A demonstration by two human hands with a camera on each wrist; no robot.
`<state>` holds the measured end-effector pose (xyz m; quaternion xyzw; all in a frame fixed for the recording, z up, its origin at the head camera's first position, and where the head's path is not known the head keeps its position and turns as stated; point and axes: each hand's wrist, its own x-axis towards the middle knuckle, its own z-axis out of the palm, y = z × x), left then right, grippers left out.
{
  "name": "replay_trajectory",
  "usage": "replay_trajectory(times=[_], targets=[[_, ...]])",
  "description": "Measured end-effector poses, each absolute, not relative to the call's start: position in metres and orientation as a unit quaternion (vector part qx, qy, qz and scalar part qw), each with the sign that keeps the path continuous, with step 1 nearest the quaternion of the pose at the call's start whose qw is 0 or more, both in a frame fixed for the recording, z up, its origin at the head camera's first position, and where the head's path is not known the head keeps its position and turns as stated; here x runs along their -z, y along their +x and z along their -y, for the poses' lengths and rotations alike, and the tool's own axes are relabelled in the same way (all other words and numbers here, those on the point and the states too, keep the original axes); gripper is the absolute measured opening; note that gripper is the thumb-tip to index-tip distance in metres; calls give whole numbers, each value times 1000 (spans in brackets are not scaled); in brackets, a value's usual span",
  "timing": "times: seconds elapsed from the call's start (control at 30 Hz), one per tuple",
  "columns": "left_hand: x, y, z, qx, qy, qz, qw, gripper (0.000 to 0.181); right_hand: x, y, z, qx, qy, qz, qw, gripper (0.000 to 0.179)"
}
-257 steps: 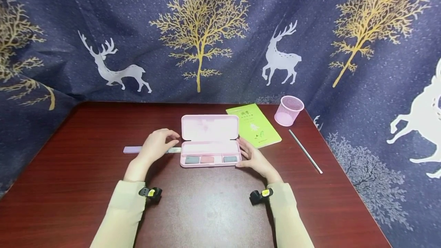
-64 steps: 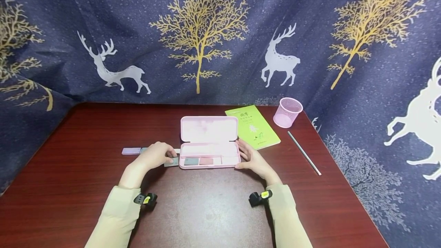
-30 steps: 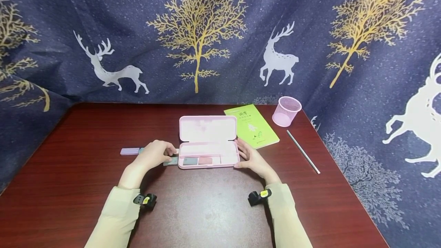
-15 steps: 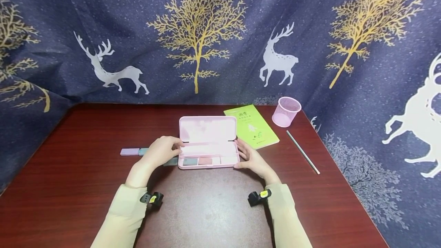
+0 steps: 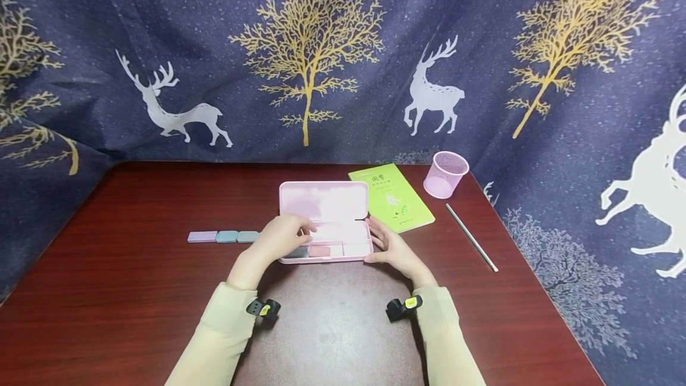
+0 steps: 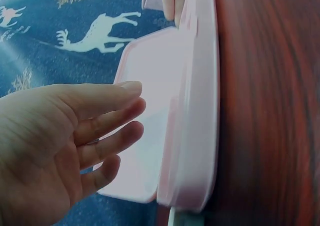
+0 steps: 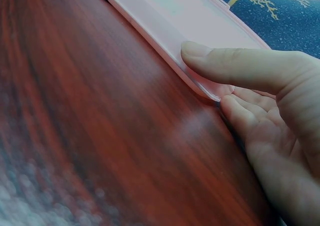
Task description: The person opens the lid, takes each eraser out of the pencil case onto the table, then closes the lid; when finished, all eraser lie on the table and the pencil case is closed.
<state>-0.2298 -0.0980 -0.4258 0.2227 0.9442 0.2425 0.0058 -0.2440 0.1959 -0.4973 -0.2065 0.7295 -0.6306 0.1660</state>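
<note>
A pink pencil case (image 5: 356, 249) lies on the table with its lid raised. In its front row sit a dark grey-green eraser (image 5: 300, 251) and a pink-and-white eraser (image 5: 320, 251); the right front compartment holds nothing visible. My left hand (image 5: 280, 237) hovers over the case's left part, fingers loosely bent and holding nothing, as the left wrist view confirms. It hides part of the case and the table just left of it. With thumb at the front and fingers behind, my right hand (image 5: 395, 250) holds the right end of the case.
Left of the case, a purple block (image 5: 202, 236) and teal blocks (image 5: 227, 236) lie in a row. A green book (image 5: 393, 195) lies behind right, near a pink mesh pen cup (image 5: 446, 175) and a pencil (image 5: 471, 237). A deer-print cloth hangs behind.
The eraser from the case's right compartment was set on the table left of the case. My left hand then let go and moved right, over the case. My right hand stayed put.
</note>
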Motion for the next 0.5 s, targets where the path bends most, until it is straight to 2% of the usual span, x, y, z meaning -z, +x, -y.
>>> replay_trajectory(times=[0.17,0.4,0.5], targets=[[431,-228,83,-240,225,-944,20,19,497,-244,-196,633,-201,-729,168,97],[438,-223,74,-208,235,-949,-4,13,498,-244,-196,632,-202,-729,168,97],[440,-222,72,-203,241,-949,1,11,498,-244,-196,631,-200,-730,168,97]])
